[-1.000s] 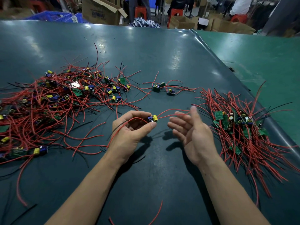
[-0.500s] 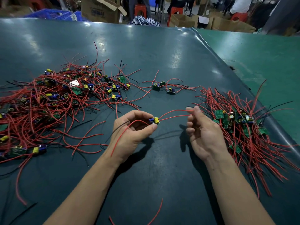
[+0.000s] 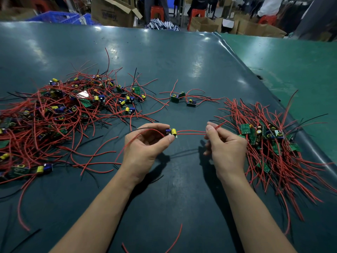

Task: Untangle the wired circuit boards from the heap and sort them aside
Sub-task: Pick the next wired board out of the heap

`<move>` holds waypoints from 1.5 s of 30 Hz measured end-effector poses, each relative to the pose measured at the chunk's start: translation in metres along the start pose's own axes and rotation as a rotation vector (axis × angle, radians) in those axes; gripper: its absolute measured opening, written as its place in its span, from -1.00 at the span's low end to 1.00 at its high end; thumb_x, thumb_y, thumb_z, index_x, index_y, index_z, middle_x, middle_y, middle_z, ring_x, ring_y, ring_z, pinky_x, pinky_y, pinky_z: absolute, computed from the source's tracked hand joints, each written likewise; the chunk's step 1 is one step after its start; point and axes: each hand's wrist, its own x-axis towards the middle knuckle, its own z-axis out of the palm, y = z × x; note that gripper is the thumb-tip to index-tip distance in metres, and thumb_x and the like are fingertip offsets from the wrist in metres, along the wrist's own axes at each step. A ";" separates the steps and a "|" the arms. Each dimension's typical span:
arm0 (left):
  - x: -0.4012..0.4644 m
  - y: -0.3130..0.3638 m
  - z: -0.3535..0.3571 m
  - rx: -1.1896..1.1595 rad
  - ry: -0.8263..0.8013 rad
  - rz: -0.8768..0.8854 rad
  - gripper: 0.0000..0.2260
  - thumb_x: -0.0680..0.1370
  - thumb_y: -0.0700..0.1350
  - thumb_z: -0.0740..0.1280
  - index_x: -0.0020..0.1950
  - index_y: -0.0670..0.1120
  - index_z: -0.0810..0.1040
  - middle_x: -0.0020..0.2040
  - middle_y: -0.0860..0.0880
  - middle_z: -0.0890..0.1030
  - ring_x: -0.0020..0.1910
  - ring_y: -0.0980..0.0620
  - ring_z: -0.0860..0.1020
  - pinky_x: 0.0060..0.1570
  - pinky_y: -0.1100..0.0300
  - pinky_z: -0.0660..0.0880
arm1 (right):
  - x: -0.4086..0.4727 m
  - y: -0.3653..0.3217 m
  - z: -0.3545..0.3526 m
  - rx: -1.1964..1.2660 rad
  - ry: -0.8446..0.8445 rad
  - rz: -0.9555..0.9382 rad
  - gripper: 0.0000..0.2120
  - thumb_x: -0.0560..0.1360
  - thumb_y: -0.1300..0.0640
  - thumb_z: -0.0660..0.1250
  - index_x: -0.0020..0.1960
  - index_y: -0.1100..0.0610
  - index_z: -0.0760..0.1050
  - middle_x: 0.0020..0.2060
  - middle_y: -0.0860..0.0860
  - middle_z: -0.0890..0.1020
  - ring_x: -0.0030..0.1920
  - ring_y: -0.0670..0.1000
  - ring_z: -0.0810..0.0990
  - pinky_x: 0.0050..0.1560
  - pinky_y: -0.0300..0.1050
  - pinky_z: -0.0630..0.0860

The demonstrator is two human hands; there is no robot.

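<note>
Both hands work one board just above the dark green table point(image 3: 164, 52): the left hand point(image 3: 145, 145) pinches a small circuit board point(image 3: 171, 133) with a yellow capacitor between thumb and fingertips, and the right hand point(image 3: 226, 145), which a second ago was spread open beside it, has now closed and pinches the board's red wires point(image 3: 191, 132) near their free ends. Those wires now run nearly straight between the two hands, where before they arched loosely; that suggests this board is free of the tangle and being straightened for stacking. Left of the held board lies the tangled heap point(image 3: 54, 115), still large; right of it, just beside the right hand, the sorted pile point(image 3: 269, 141) with its wires combed one way. Beyond it sit a few loose boards point(image 3: 180, 98) with trailing leads. Behind the table are cardboard boxes point(image 3: 113, 11), blue crates point(image 3: 54, 16) and red stools point(image 3: 157, 10); a lighter green table point(image 3: 291, 61) adjoins at the right.
</note>
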 end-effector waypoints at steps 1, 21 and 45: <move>0.001 -0.001 -0.001 -0.013 0.017 0.002 -0.82 0.38 -0.34 0.51 -0.07 -0.16 0.65 -0.22 -0.02 0.70 -0.24 0.09 0.63 -0.14 0.34 0.51 | 0.001 -0.001 0.000 0.095 -0.009 0.064 -0.92 0.54 0.21 0.39 -0.09 0.15 0.66 -0.48 -0.09 0.56 -0.52 -0.13 0.45 -0.56 -0.27 0.42; -0.010 0.007 0.010 -0.050 -0.277 -0.268 -0.81 0.36 0.01 0.44 -0.19 -0.11 0.65 -0.43 -0.06 0.54 -0.58 0.07 0.45 -0.58 0.31 0.37 | -0.023 -0.009 0.014 0.201 -0.593 0.299 -0.67 0.31 -0.16 0.41 -0.14 0.07 0.72 -0.42 0.16 0.54 -0.51 -0.03 0.35 -0.51 -0.34 0.22; -0.011 0.006 0.006 -0.016 -0.304 -0.265 -0.76 0.48 -0.03 0.33 -0.34 -0.08 0.65 -0.46 0.02 0.52 -0.49 0.08 0.37 -0.47 0.29 0.31 | -0.012 -0.011 0.003 0.427 -0.677 0.332 -0.52 0.04 -0.19 0.67 -0.24 0.13 0.70 -0.59 -0.09 0.30 -0.61 -0.16 0.23 -0.60 -0.40 0.16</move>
